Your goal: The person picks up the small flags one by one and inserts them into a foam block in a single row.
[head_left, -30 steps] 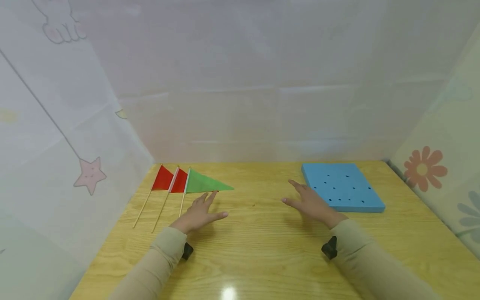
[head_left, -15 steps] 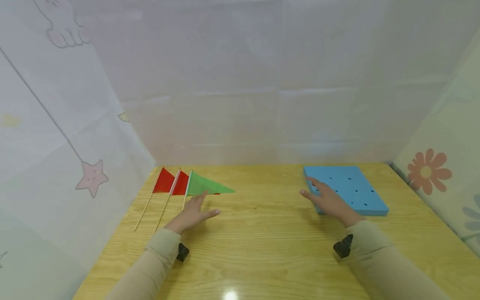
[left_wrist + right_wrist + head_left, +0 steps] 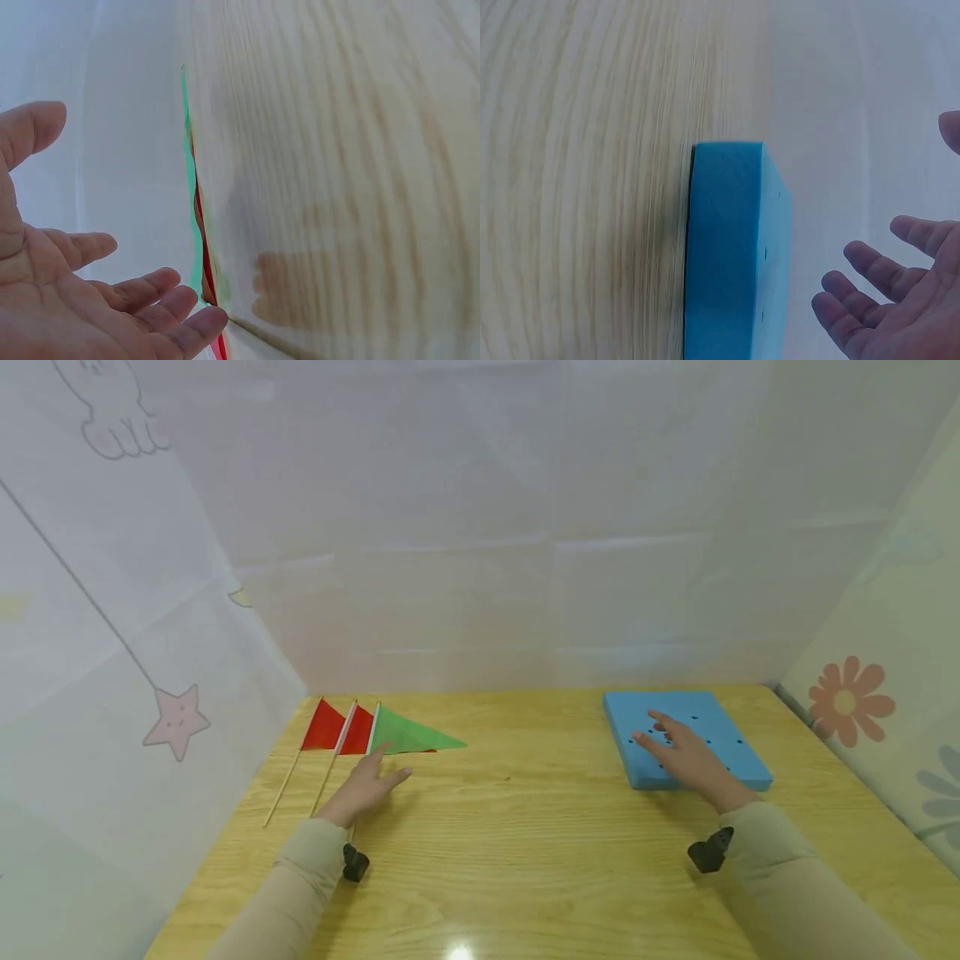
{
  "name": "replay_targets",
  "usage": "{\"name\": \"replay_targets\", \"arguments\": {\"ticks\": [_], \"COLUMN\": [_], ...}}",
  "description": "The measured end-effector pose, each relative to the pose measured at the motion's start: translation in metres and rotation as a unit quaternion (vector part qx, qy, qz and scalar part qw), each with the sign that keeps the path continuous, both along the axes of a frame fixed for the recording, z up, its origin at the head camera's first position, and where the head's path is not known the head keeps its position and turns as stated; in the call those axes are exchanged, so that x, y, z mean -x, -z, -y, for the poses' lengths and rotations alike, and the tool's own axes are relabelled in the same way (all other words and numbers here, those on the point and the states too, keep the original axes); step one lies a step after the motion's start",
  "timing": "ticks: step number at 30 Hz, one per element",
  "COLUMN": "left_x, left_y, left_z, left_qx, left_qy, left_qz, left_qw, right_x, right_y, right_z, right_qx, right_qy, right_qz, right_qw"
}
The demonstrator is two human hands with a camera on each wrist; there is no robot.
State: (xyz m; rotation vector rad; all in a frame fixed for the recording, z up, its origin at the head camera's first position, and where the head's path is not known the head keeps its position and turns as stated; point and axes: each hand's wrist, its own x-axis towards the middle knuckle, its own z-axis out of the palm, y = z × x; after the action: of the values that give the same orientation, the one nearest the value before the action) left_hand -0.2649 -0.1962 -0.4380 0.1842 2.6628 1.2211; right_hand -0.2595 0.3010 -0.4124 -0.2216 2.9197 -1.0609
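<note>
Three small pennants on thin wooden sticks lie side by side at the table's left. One red flag (image 3: pixel 322 727) is outermost, a second red flag (image 3: pixel 356 732) has a white sleeve, and the green flag (image 3: pixel 411 732) lies over part of the red cloth. My left hand (image 3: pixel 364 788) hovers over the green flag's stick, fingers extended and holding nothing. At the right, a flat blue block (image 3: pixel 712 731) with several small dark holes lies on the table. Above it my right hand (image 3: pixel 692 762) is spread, apart from the block's top in the right wrist view.
The wooden table (image 3: pixel 510 852) runs between the flags and the block. A pale sheet (image 3: pixel 480 568) stands as a wall along its back edge, with printed sheets at left and right. A black wrist camera (image 3: pixel 709 850) hangs under the right cuff.
My left hand has drawn left and slightly back toward the flag sticks. My right hand has moved right, from beside the block to over it. Flags and block stay in place.
</note>
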Motion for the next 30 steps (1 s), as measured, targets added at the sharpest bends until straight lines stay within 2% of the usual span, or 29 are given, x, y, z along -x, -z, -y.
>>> {"name": "replay_targets", "arguments": {"ticks": [7,13,20,25,30], "left_x": [0.0,-0.001,-0.006,-0.009,-0.009], "left_y": [0.002,0.0,-0.005,-0.004,-0.001], "left_z": [0.005,0.009,0.015,0.025,0.033], "left_qx": [-0.033,-0.024,-0.027,-0.041,-0.043], "left_qy": [-0.016,-0.034,-0.051,-0.08,-0.094], "left_qz": [0.016,0.011,-0.013,-0.008,0.003], "left_qw": [0.9992,0.9991,0.9982,0.996,0.9946], "right_x": [-0.002,-0.014,-0.02,-0.025,-0.032], "right_y": [0.004,0.0,0.003,0.008,0.015], "right_z": [-0.031,-0.054,-0.073,-0.089,-0.105], "right_qx": [0.007,0.035,0.065,0.083,0.113], "right_qy": [0.031,0.048,0.063,0.091,0.122], "right_qz": [-0.003,0.014,0.026,0.023,0.021], "right_qw": [0.999,0.998,0.996,0.992,0.986]}}
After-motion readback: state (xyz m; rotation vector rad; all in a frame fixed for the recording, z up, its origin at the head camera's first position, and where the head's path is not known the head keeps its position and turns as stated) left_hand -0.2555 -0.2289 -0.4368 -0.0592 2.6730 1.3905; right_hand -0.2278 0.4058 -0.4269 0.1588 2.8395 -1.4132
